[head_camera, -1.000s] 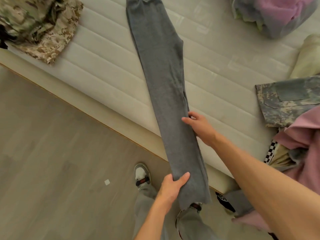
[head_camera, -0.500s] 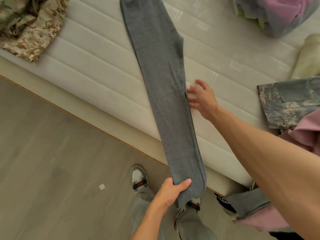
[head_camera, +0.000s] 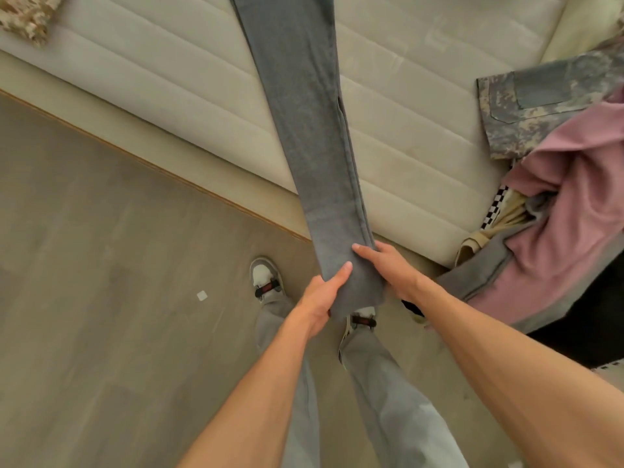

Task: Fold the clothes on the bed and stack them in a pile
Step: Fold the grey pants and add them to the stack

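Long grey trousers [head_camera: 304, 113], folded lengthwise into a narrow strip, stretch from the top of the view across the cream mattress [head_camera: 152, 96] and hang over its near edge. My left hand [head_camera: 320, 298] grips the strip's near end from the left, thumb on top. My right hand [head_camera: 388, 271] holds the same end from the right, thumb on top and fingers under the cloth. The trousers' far end runs out of view at the top.
A heap of unfolded clothes lies at the right: a grey camouflage garment [head_camera: 547, 103] and a pink garment [head_camera: 574, 197] hanging over the bed's edge. A tan camouflage garment [head_camera: 27, 15] sits at the top left. Wooden floor [head_camera: 101, 298] and my shoes lie below.
My right hand left the middle of the trousers on the mattress and came back to the near end beside my left hand. The view tilted down toward the floor.
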